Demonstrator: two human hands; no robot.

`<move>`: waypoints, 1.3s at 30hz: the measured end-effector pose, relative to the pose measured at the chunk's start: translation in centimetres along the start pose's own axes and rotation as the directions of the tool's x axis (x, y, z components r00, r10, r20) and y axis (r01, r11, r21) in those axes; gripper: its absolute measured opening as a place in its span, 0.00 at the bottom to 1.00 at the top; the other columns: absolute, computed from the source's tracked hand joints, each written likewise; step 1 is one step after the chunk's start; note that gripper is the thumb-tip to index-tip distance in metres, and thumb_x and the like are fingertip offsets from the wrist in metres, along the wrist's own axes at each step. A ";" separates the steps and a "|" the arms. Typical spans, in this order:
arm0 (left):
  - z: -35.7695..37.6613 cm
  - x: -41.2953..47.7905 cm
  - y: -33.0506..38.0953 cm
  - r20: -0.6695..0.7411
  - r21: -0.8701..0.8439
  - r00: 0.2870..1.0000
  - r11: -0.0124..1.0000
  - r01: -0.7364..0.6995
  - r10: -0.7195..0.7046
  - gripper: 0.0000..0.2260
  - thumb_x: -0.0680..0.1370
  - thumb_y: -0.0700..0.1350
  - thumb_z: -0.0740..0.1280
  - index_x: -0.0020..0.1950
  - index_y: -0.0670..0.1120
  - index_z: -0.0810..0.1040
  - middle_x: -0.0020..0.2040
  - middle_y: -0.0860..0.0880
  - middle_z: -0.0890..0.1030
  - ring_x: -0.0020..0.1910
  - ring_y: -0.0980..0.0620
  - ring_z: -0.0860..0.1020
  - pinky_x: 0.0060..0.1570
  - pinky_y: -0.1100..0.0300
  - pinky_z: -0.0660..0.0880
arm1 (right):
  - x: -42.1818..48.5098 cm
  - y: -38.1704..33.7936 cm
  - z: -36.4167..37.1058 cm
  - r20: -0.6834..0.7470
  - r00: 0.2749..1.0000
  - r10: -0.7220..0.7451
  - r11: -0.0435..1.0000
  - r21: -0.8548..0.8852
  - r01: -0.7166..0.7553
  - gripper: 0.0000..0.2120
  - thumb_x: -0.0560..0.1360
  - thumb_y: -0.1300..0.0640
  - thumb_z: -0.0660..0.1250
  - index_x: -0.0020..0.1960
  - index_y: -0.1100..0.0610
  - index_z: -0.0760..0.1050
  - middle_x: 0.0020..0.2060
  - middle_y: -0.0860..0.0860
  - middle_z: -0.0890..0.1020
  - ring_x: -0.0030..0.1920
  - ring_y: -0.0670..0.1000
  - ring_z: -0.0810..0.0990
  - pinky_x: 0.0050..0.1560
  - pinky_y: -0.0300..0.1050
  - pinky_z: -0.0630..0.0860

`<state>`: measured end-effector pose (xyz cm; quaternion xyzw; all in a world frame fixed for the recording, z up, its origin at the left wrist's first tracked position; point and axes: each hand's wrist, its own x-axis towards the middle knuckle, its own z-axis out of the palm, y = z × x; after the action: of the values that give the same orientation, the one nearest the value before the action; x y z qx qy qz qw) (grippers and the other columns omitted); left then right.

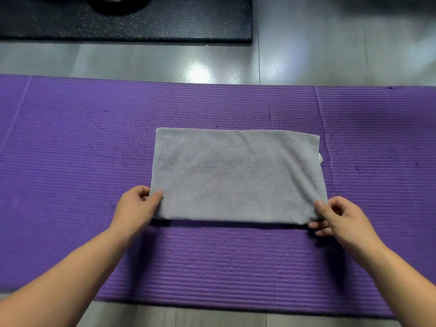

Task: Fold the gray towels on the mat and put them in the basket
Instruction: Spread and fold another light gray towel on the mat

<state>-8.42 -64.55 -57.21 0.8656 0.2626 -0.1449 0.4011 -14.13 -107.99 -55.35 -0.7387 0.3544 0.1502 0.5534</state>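
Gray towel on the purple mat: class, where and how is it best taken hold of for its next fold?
By its two near corners, coming from the near side, as the left hand and right hand pinch them now. The gray towel lies flat and wide on the mat, so a pinch at each end should likely keep that edge straight.

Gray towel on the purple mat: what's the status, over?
Left hand pinches near-left corner, right hand near-right corner. Rectangular gray cloth towel lies on ribbed purple mat, near edge slightly lifted. Nothing lying on it.
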 end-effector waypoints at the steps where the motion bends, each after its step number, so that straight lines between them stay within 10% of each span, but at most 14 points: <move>1: 0.0 0.1 -0.1 0.001 0.001 1.000 1.000 0.004 -0.004 0.10 0.78 0.50 0.72 0.42 0.46 0.81 0.35 0.49 0.83 0.33 0.48 0.78 0.43 0.48 0.78 | 0.0 0.0 0.0 0.012 1.000 0.012 0.999 0.042 -0.013 0.10 0.82 0.58 0.65 0.46 0.63 0.70 0.37 0.60 0.80 0.32 0.53 0.84 0.29 0.44 0.81; 13: -0.5 0.1 -0.8 -0.019 -0.003 1.000 1.000 -0.016 0.016 0.08 0.80 0.49 0.69 0.44 0.47 0.79 0.33 0.51 0.79 0.33 0.49 0.75 0.38 0.53 0.72 | 0.4 0.9 -0.9 -0.080 0.994 -0.069 0.967 -0.251 0.047 0.15 0.78 0.55 0.69 0.39 0.63 0.70 0.27 0.55 0.79 0.25 0.57 0.78 0.30 0.48 0.75; 29: -0.1 0.5 2.7 -0.073 0.036 0.996 0.998 -0.045 0.047 0.10 0.77 0.54 0.72 0.48 0.49 0.77 0.35 0.49 0.82 0.35 0.48 0.80 0.39 0.52 0.75 | 8.3 -8.4 2.5 -0.221 0.919 -0.326 0.899 -0.374 0.229 0.17 0.75 0.47 0.72 0.59 0.53 0.75 0.49 0.48 0.80 0.49 0.51 0.78 0.50 0.47 0.71; 39: -1.2 2.2 3.1 -0.122 0.444 0.986 0.895 -0.049 0.114 0.12 0.80 0.56 0.65 0.47 0.48 0.70 0.44 0.46 0.81 0.47 0.38 0.79 0.43 0.49 0.71 | 11.7 -10.3 4.6 -0.247 0.886 -0.392 0.838 -0.493 0.233 0.11 0.77 0.53 0.66 0.57 0.56 0.76 0.55 0.57 0.81 0.58 0.60 0.77 0.57 0.51 0.71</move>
<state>-4.78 -64.53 -55.58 0.9521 0.2150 -0.1204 0.1809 2.04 -106.48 -56.79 -0.9091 0.2722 0.0050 0.3153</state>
